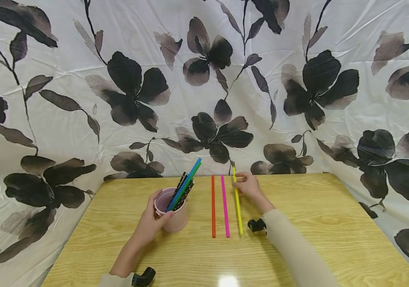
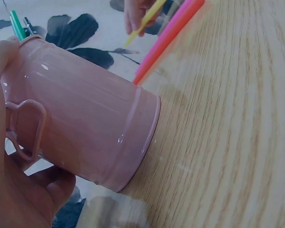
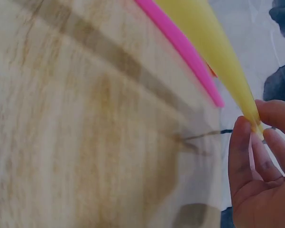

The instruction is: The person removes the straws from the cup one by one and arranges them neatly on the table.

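Note:
My left hand [image 1: 149, 220] grips a pink pail [image 1: 176, 224] from its left side, fingers around the wall and thumb near the rim. A small looped handle [image 2: 40, 124] shows on the pail in the left wrist view. Inside lean a blue straw [image 1: 184, 187], a green straw [image 1: 197, 166] and several black dotted straws [image 1: 188, 191]. To the right, my right hand [image 1: 250, 186] pinches a yellow straw [image 1: 238, 207] near its far end, between thumb and fingertips. A red straw [image 1: 213, 207] and a pink straw [image 1: 225, 207] lie side by side between the hands.
All this is on a light wooden table [image 1: 297, 223]. A white cloth with dark flowers [image 1: 208, 99] hangs behind its far edge and along the sides. A black wrist device [image 1: 256, 225] sits at the right cuff, another [image 1: 144, 276] at the left.

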{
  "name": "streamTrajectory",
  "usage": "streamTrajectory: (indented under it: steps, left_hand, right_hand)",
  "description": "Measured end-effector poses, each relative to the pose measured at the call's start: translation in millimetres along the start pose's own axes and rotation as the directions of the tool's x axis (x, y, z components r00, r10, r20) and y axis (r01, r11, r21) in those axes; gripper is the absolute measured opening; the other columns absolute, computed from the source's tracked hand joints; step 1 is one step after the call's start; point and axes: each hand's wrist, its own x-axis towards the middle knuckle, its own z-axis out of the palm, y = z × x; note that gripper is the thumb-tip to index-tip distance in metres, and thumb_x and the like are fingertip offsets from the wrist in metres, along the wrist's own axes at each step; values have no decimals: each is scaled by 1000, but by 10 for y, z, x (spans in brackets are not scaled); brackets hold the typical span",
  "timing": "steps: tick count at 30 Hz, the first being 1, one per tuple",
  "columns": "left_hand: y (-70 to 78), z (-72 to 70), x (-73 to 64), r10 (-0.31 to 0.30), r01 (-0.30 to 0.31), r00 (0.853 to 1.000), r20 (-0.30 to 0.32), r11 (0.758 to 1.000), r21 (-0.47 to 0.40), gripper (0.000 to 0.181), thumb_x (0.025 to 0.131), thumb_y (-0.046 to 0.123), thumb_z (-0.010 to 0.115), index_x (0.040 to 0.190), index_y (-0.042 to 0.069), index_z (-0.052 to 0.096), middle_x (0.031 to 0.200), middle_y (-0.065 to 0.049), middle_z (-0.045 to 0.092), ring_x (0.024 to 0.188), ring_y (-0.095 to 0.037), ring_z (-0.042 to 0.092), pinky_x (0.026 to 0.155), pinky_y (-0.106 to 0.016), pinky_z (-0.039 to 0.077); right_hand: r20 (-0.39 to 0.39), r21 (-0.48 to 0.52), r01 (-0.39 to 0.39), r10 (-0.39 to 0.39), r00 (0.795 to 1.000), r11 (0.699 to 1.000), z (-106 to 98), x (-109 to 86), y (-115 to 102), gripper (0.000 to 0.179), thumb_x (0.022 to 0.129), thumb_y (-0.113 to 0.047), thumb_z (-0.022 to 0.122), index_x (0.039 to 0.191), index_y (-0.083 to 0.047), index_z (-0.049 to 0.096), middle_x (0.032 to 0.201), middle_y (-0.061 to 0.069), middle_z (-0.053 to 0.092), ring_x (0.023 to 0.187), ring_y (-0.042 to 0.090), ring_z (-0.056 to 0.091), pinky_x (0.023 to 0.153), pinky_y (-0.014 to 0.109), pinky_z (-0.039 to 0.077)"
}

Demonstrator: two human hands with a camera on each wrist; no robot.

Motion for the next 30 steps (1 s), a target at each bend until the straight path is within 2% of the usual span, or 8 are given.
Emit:
streamTrajectory:
  steps: [6, 13, 19, 21, 28, 30]
  left_hand:
    - [238, -26, -42, -17, 16, 1000, 12, 1000, 10, 75, 93, 17, 67, 151, 3, 22, 139, -28, 42, 118, -43, 48, 85, -23, 45]
    - [235, -37, -45, -15, 15, 1000, 18, 1000, -1, 76, 93, 18, 67, 151, 1, 21, 140, -29, 41, 119, -44, 47, 86, -23, 45]
    - [273, -47, -51, -18, 18, 1000, 18, 1000, 5, 75, 93, 17, 67, 151, 4, 21, 140, -29, 41, 119, -44, 47, 86, -23, 44]
    - [255, -49, -49, -9, 9, 1000, 19, 1000, 0, 75, 93, 16, 67, 151, 4, 21, 139, -29, 41, 118, -44, 47, 85, -24, 45]
    - [-106, -14, 1, -20, 20, 1000, -6, 1000, 22, 78, 93, 21, 68, 153, 14, 20, 143, -21, 41, 122, -36, 47, 88, -23, 45]
    - [-137, -5, -1, -17, 17, 1000, -12, 1000, 24, 78, 93, 22, 68, 153, 16, 20, 143, -19, 42, 122, -35, 47, 88, -23, 44]
  right_hand:
    - [-5, 10, -28, 28, 1000, 1000, 58, 4, 73, 42, 82, -2, 75, 122, 0, 63, 106, 21, 65, 72, 18, 63, 55, 30, 53]
    - [-9, 17, -62, 62, 998, 998, 95, -12, 155, 39, 82, -3, 76, 119, -1, 64, 103, 18, 65, 69, 16, 62, 56, 28, 53]
    - [-13, 17, -54, 55, 998, 998, 121, -24, 145, 37, 81, -2, 75, 116, 1, 65, 96, 16, 65, 66, 16, 61, 54, 28, 53]
    - [-14, 14, -49, 50, 999, 999, 128, -27, 139, 36, 81, -2, 75, 115, 2, 65, 95, 16, 65, 65, 16, 61, 54, 28, 53]
    - [-21, -20, -58, 58, 998, 998, 148, -28, 154, 33, 81, -4, 76, 113, 1, 67, 96, 15, 66, 65, 15, 61, 54, 28, 52]
    - [-26, -30, -55, 54, 998, 998, 155, -27, 155, 32, 81, -4, 76, 112, 0, 68, 95, 15, 66, 65, 16, 61, 54, 27, 52]
